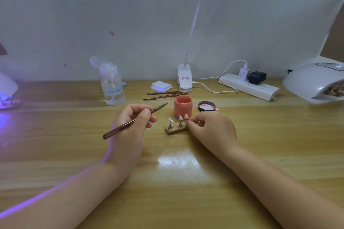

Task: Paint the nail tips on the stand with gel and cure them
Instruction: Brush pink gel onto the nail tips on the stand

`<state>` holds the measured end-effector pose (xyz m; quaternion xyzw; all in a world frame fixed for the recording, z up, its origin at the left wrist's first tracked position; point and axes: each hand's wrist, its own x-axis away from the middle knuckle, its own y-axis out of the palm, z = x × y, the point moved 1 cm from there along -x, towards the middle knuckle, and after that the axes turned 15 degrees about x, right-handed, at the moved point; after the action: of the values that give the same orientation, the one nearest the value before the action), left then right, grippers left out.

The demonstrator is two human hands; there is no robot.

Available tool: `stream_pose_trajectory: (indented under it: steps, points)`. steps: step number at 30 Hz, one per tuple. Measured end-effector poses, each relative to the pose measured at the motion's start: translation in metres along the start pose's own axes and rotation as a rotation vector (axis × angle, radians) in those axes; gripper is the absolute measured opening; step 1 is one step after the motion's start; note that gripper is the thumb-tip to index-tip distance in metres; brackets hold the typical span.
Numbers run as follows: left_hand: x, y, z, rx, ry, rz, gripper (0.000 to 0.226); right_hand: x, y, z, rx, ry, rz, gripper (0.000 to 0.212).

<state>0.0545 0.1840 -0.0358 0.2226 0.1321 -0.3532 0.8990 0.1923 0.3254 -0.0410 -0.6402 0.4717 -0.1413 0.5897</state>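
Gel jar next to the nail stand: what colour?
Salmon pink, the open gel jar; head view, the only one.

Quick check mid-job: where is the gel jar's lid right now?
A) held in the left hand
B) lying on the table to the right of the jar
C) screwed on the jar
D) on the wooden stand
B: the lid lies upturned on the table just right of the open jar; the left hand holds a brush, not the lid.
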Motion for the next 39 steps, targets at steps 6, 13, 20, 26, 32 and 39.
stream_pose_trajectory:
  steps: [6,13,20,26,32,39]
  points:
    - [0.001,0.001,0.001,0.004,-0.01,-0.004,0.017,0.0,0.0,-0.002,0.157,-0.02,0.019,0.024]
    - [0.001,-0.001,-0.001,-0.003,-0.029,-0.013,0.018,0.002,0.002,-0.001,0.19,-0.036,0.053,0.024]
    - [-0.002,-0.001,-0.005,0.007,-0.049,0.009,0.018,0.006,0.003,-0.008,0.056,-0.039,0.071,0.023]
    - [-0.002,-0.002,-0.006,-0.002,-0.062,-0.006,0.017,0.006,0.006,-0.014,0.138,-0.09,0.046,0.03]
    - [-0.001,-0.001,-0.006,0.016,-0.071,-0.014,0.014,0.006,0.009,-0.017,0.193,-0.155,0.052,0.031]
    - [-0.001,0.0,-0.004,-0.026,-0.051,-0.017,0.016,0.009,0.007,-0.02,0.14,-0.214,0.126,0.023]
